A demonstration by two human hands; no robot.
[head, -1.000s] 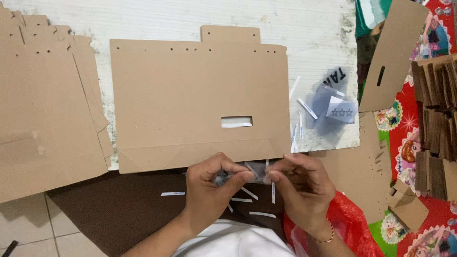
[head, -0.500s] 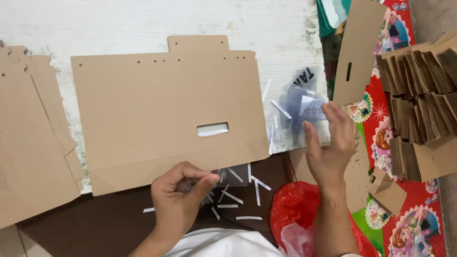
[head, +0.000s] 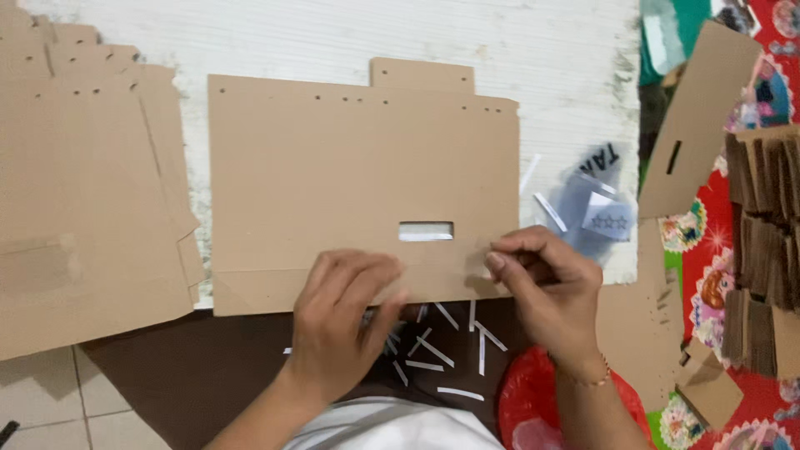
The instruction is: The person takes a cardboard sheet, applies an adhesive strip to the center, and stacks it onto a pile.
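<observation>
- Cardboard sheet (head: 333, 183) lies flat on the white board (head: 333, 37), its near edge under both hands.
- Left hand (head: 346, 321) rests fingers spread, flat on the sheet's lower edge.
- Right hand (head: 550, 287) pinches the sheet's lower right corner.
- White strips (head: 442, 358) lie scattered just below; a cardboard stack (head: 762, 250) stands well right.

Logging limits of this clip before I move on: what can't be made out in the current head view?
- Whether the right hand pinches anything: its fingertips curl shut at the cardboard sheet edge.
- What lies under the left hand: the palm covers the sheet's lower edge and some white strips.
- Contents of the plastic bag: blurred, translucent.
- The cardboard stack: cut off by the right edge.
</observation>
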